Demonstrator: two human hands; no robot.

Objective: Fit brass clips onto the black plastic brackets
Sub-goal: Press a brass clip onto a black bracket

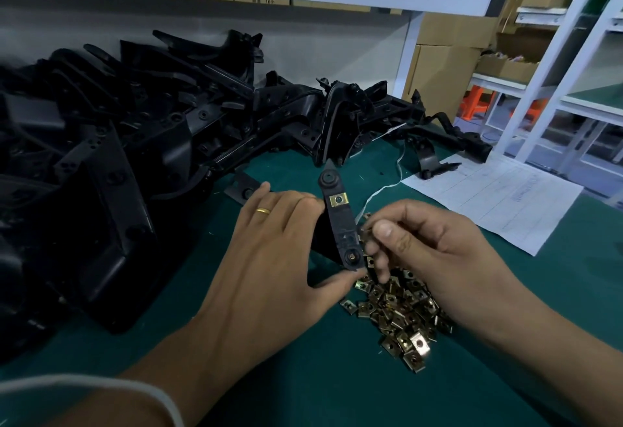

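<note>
A: Green mat-covered workbench (303, 376), white shelf frame (408, 52) at the back, brown cardboard boxes (445, 65) stacked behind it. What's on the mat?

B: Big heap of black moulded plastic brackets (135, 129), left and behind the held bracket, sprawling across the back of the bench. White printed paper sheet (499, 197) to the right of it, thin white string (387, 177) trailing just behind it.

A: And the held bracket?

B: Narrow black plastic bracket arm (340, 220), roughly upright, pointed tip away from the person. Round boss near the tip, screw hole at the near end. One square brass clip (338, 199) is already seated on it, just below the boss.

A: Left hand?

B: Left hand (276, 251) is clamped on that bracket arm: thumb under the near end, fingers wrapped behind the left edge. Gold ring (262, 211) on one finger. White sleeve cuff (135, 389) at the bottom left corner.

A: Right hand?

B: Right hand (435, 251) is immediately right of the bracket, fingers curled together, thumb and fingertips pinched. Looks like a small brass clip in the pinch, but mostly hidden, so can't tell for sure.

A: Loose clips?

B: Pile of small square brass clips (397, 318) on the mat, just below and right of the bracket's near end, partly under the right hand.
</note>
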